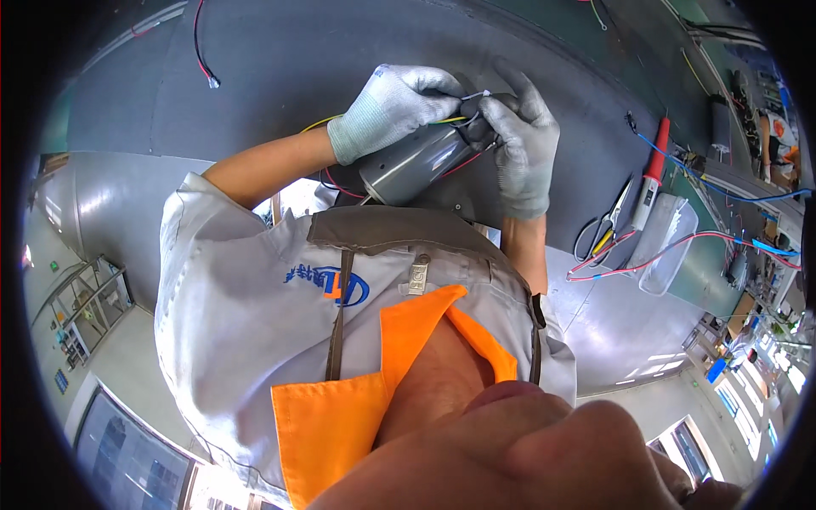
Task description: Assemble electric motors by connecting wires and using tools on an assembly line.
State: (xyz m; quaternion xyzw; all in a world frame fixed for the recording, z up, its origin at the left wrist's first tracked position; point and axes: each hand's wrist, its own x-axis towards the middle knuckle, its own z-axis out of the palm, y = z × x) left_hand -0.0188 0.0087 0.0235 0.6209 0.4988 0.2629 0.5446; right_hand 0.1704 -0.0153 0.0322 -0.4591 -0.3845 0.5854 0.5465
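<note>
Cylinder (pixel 416 163), the gray one, is laid on the dark table (pixel 272 93), far end between the 2 gloved hands. What looks like a thin pale wire (pixel 473 95) is pinched by the left hand (pixel 393 110), thumb and finger together on it. The right hand (pixel 522 151) is held right at the wire's tip, but whether it's gripped there can't be told. Wire-end work seems to be the step in hand, tbh. Next, the tip probably needs to be kept steady and lined up. Scissors (pixel 606 228) and a red-handled tool (pixel 653 174) are parked off right.
</note>
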